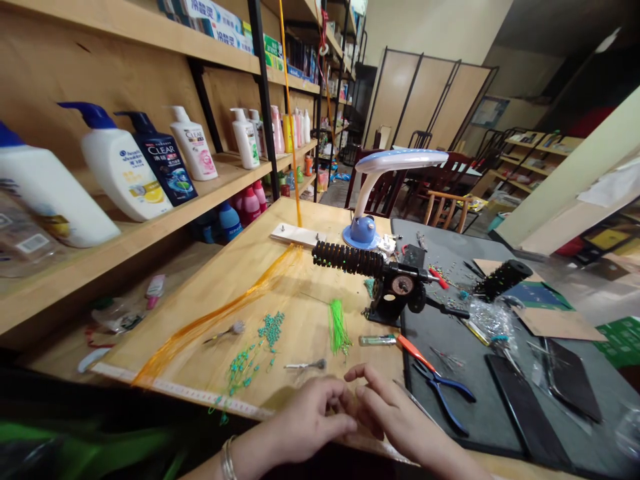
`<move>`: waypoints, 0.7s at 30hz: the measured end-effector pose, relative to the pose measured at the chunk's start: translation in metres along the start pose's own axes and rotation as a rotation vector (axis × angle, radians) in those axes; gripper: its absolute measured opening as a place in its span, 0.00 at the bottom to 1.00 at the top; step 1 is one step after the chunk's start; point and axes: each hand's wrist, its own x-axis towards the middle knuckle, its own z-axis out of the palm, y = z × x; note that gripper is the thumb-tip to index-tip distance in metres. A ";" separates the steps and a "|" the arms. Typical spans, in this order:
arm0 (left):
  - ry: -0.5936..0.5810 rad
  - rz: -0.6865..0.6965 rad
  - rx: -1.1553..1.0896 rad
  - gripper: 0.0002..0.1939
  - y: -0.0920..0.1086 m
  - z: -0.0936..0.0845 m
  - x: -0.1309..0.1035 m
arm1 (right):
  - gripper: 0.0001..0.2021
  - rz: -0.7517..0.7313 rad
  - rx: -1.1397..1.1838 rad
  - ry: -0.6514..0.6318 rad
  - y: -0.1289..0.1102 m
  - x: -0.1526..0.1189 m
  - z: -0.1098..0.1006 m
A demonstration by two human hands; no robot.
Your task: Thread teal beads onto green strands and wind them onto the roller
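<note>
Close together at the table's near edge are my left hand (313,417) and my right hand (395,410). Both have curled fingers that meet between them; anything pinched there is too small or hidden to make out. A bracelet circles my left wrist. Just beyond my fingertips lies a bundle of bright green threads (337,327). Left of it are turquoise beads (270,328) and more beads on fine strands (243,367). A thin tool with a grey tuft (307,365) rests near my left hand. Blue-handled pliers (440,387) lie right of my right hand.
Orange threads (220,307) run across the wooden table from a white bar (297,233). Behind stand a black crank device (395,293) with a ridged roller and a blue-white lamp (363,230). Bottles line the left shelf (235,183). A black phone-like slab (525,407) lies on the dark mat.
</note>
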 end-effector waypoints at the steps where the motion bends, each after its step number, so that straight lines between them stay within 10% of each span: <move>1: -0.003 0.002 0.023 0.02 0.000 0.001 -0.001 | 0.13 0.001 0.000 -0.021 0.000 0.000 0.001; 9: -0.131 -0.044 -0.176 0.02 0.000 -0.007 -0.015 | 0.13 -0.012 -0.057 -0.195 -0.010 -0.005 0.007; 21: 0.084 -0.091 -0.038 0.02 -0.026 -0.027 -0.052 | 0.08 -0.169 -0.297 -0.070 0.001 0.004 0.005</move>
